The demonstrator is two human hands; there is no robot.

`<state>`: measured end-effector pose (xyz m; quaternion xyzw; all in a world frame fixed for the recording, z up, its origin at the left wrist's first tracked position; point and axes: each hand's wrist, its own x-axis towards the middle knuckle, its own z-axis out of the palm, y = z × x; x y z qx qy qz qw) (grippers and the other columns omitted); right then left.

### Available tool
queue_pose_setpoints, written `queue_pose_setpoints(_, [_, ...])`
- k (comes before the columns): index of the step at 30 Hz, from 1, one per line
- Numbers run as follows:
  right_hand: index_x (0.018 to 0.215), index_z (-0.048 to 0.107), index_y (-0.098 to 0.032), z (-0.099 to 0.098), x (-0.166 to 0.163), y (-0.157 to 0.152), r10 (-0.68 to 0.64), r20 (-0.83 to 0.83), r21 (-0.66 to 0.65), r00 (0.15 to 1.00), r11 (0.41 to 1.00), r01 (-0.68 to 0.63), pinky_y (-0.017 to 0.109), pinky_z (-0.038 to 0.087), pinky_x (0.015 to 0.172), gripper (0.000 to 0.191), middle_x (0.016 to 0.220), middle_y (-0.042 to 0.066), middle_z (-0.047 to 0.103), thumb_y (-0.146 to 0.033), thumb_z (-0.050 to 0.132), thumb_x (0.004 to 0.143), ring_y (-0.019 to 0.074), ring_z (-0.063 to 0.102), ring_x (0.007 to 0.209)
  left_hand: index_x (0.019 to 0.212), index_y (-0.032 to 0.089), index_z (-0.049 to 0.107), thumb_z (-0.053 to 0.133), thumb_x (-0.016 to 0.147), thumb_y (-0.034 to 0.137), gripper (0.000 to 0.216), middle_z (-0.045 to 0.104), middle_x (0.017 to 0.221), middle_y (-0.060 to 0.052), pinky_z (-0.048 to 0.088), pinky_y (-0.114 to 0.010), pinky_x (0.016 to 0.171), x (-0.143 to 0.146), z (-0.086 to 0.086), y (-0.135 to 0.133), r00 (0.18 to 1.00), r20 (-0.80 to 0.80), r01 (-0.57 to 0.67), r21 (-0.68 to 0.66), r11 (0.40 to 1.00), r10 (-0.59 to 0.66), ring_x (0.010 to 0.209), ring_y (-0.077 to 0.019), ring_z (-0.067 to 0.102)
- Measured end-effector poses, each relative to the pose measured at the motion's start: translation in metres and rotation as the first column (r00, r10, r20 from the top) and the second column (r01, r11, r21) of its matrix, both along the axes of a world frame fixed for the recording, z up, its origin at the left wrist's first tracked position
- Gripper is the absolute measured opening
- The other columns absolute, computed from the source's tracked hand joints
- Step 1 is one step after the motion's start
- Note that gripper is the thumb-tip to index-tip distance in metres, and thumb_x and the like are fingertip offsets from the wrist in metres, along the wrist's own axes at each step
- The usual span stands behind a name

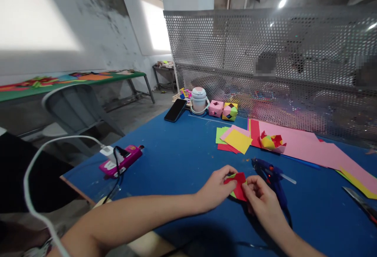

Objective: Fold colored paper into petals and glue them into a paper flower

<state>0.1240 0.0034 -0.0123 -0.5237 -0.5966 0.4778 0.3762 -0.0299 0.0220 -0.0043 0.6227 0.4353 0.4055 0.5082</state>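
My left hand (216,186) and my right hand (260,198) both pinch a small folded red paper piece (238,184) with a green edge, held just above the blue table (176,158). A blue glue gun (272,176) lies right behind my right hand. Loose square sheets, yellow, pink, green and red (234,138), lie a little farther back. A folded red and yellow paper piece (272,141) rests on large pink sheets (312,147).
At the table's far edge stand a black phone (176,110), a small white pot (199,100) and two paper cubes (223,109) against a perforated metal screen (265,52). A pink power strip (120,160) with white cable sits left. Scissors (361,202) lie at right. A grey chair (76,109) stands left.
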Motion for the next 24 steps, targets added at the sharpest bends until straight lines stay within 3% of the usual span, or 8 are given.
queue_pose_setpoints(10, [0.082,0.038,-0.021,-0.003,-0.003,-0.005,0.045,-0.043,-0.049,0.998,0.998,-0.047,0.018,0.034,0.038,0.026,0.056,-0.009,0.040,-0.046,0.047,0.081,0.0067,0.043,0.039,0.082,0.015,0.058,0.045,0.075,0.015,0.015,0.060,0.079,0.000,0.039,-0.023,0.073,0.000,-0.002,0.001,0.997,-0.073,-0.036,0.025,0.999,0.038,0.077,-0.0133,0.051])
queue_pose_setpoints(24, [0.078,0.034,-0.023,-0.014,-0.001,-0.004,0.097,-0.005,-0.067,0.995,0.993,-0.097,0.018,0.033,0.038,0.026,0.048,-0.010,0.042,-0.046,0.043,0.084,0.0097,0.048,0.040,0.083,0.015,0.058,0.046,0.075,0.015,0.014,0.061,0.080,0.000,0.041,-0.023,0.072,0.001,-0.005,0.002,1.000,-0.009,-0.030,-0.036,0.999,0.030,0.076,-0.0129,0.053])
